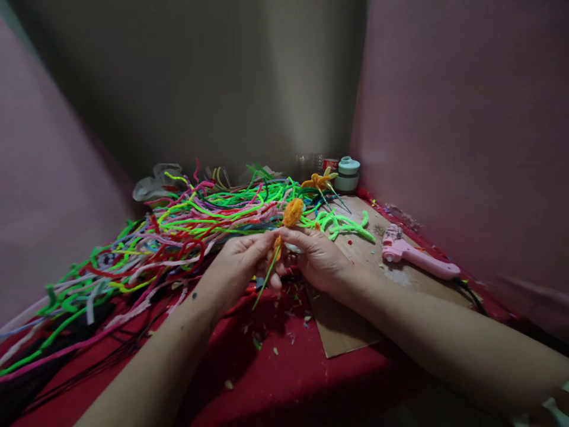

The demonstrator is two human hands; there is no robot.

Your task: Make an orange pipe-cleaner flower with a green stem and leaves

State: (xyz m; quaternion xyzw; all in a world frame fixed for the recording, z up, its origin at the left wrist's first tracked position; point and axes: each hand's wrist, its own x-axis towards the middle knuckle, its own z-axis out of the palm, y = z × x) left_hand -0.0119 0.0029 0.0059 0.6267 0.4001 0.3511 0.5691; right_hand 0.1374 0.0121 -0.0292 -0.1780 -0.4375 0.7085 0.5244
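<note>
Both hands meet above the front of the table. My left hand [253, 252] is closed, thumb and fingertips pinched near an orange pipe-cleaner piece [278, 244] with a thin green stem [267, 280] slanting down from it. Opposite, my right hand [317, 255] is closed too, with a fuzzy orange pipe-cleaner flower head [293, 212] rising just above its thumb. Fingers cover the spot between flower head and stem, so how they join is hidden. Something pale, partly covered, shows under the right thumb.
A big heap of colourful pipe cleaners [191, 228] spreads left and behind. On a cardboard sheet [344, 338] at right lie a pink glue gun [418, 255], bent green pipe cleaners [347, 225] and orange flowers [319, 181]. A mint jar [348, 175] stands behind. Scraps dot the red cloth [267, 379].
</note>
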